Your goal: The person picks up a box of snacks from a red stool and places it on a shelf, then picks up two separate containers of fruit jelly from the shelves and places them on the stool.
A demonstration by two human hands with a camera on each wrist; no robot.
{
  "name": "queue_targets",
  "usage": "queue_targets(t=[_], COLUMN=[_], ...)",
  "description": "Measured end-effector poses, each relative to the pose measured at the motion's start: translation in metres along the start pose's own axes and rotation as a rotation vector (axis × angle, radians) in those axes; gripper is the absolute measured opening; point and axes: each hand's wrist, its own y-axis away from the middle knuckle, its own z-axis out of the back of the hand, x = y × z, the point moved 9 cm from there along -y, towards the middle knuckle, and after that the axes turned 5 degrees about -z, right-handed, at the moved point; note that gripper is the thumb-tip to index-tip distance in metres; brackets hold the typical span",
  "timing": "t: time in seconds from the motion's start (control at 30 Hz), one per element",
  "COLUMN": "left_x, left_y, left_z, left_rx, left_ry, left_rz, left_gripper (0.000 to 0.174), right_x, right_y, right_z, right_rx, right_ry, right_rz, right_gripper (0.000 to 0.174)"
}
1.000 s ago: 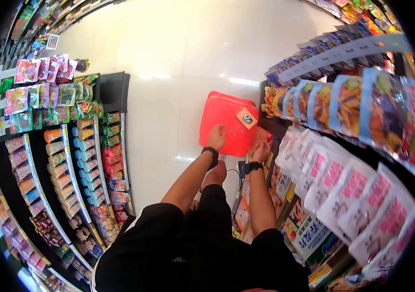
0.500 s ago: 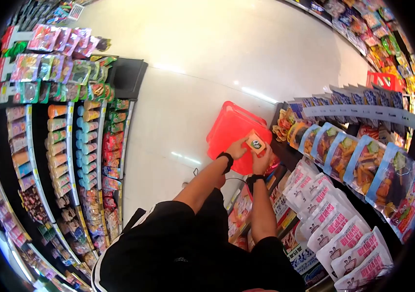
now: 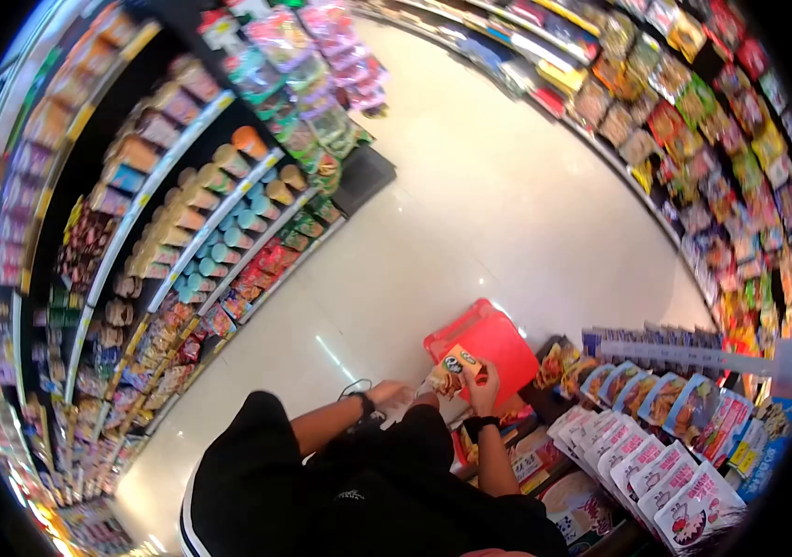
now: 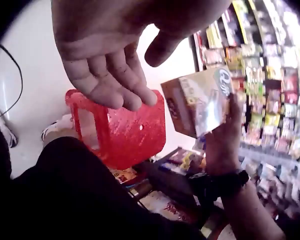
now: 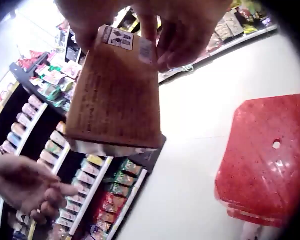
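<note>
My right hand (image 3: 483, 392) grips a small orange-brown carton (image 3: 457, 368) with a dark round logo, holding it up over the red plastic stool (image 3: 508, 349). Printed text covers the carton's brown face in the right wrist view, with a small label near the fingers at its far end. Off to the carton's left, my left hand (image 3: 390, 394) is apart from it and holds nothing. In the left wrist view that hand's fingers (image 4: 122, 75) are loosely bent above the stool. The stool has a small hole in its seat.
Shelves of cups and snack packs (image 3: 220, 251) line the left side. On the right hang white-and-pink pouches (image 3: 637, 473) and blue-edged food packs (image 3: 656, 395), close to my right arm. Another stocked shelf (image 3: 693, 167) runs along the far right. A thin dark cable (image 4: 20, 75) curves over the floor.
The carton, lying on the stool one second ago, was lifted and held by both hands at half a second. Now only the right hand holds it; the left has withdrawn leftward. The head view has turned.
</note>
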Motion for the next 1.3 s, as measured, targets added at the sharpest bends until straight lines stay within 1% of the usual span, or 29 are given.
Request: queue_targets(t=[0.03,0.1,0.17,0.23,0.27,0.37,0.4,0.5,0.53,0.6,0.63,0.67,0.77,0.8,0.87,0.9,0.97,1.03,1.07,1.17,1.2,1.23,1.3], left_x=[0.006,0.027,0.053,0.100,0.117,0.141,0.142,0.189,0.199,0.225,0.247,0.266,0.310,0.313,0.316,0.322,0.333,0.346,0.352,0.384,0.394,0.411,0.446], left_y=[0.033,0.079,0.123,0.140,0.146,0.180,0.196,0.185,0.198,0.221,0.227,0.230,0.229,0.235,0.244,0.249,0.265,0.289,0.302,0.347,0.348,0.351,0.311], left_z=[0.010,0.045,0.081,0.113,0.125,0.144,0.151,0.174,0.179,0.190,0.197,0.202,0.245,0.250,0.254,0.255,0.252,0.254,0.253,0.241,0.244,0.246,0.254], left_rx=[-0.053,-0.202,-0.414,-0.469,-0.499,-0.537,-0.590,-0.559,-0.603,-0.643,-0.658,-0.624,-0.744,-0.737,-0.715,-0.694,-0.649,-0.658,-0.655,-0.673,-0.598,-0.749,-0.596], left_ry=[0.102,0.332,0.511,0.578,0.613,0.655,0.615,0.466,0.294,0.347,0.374,0.524,0.144,0.026,-0.216,-0.151,-0.025,0.265,0.406,1.180,1.275,1.274,1.302], left_rz=[0.000,-0.108,-0.148,-0.206,-0.232,-0.238,-0.361,-0.467,-0.400,-0.323,-0.277,-0.297,-0.240,-0.267,-0.310,-0.334,-0.385,-0.542,-0.619,-0.695,-0.783,-0.707,-0.719], left_gripper=[0.039,0.035,0.031,0.029,0.028,0.027,0.027,0.027,0.024,0.024,0.024,0.026,0.028,0.030,0.034,0.036,0.040,0.034,0.032,0.029,0.030,0.033,0.035], right_x=[0.009,0.030,0.068,0.100,0.131,0.144,0.172,0.184,0.188,0.196,0.194,0.184,0.150,0.148,0.128,0.119,0.092,0.070,0.136,0.120,0.117,0.115,0.119], right_y=[0.004,0.008,0.020,0.036,0.054,0.078,0.102,0.143,0.160,0.198,0.214,0.228,0.273,0.291,0.326,0.343,0.362,0.380,0.424,0.393,0.395,0.398,0.401], right_z=[-0.012,-0.041,-0.070,-0.104,-0.115,-0.173,-0.184,-0.233,-0.253,-0.289,-0.303,-0.322,-0.368,-0.378,-0.400,-0.406,-0.417,-0.428,-0.415,-0.449,-0.452,-0.455,-0.460], right_rx=[0.040,0.129,0.246,0.365,0.420,0.554,0.568,0.650,0.711,0.834,0.894,0.973,1.150,1.215,1.361,1.424,1.400,1.364,1.501,1.348,1.328,1.307,1.280], right_ry=[-0.019,-0.055,-0.099,-0.173,-0.167,-0.279,-0.313,-0.131,-0.134,-0.086,-0.062,-0.033,-0.007,0.054,0.015,0.004,-0.005,-0.020,-0.004,0.222,0.198,0.175,0.167], right_rz=[0.008,0.031,0.059,0.078,0.059,0.045,0.020,0.110,0.095,0.144,0.163,0.145,-0.026,-0.002,-0.215,-0.327,-0.453,-0.581,-0.371,0.309,0.354,0.401,0.475], right_gripper=[0.034,0.035,0.032,0.031,0.026,0.023,0.025,0.029,0.031,0.036,0.039,0.039,0.040,0.047,0.051,0.054,0.056,0.058,0.051,0.037,0.034,0.030,0.026])
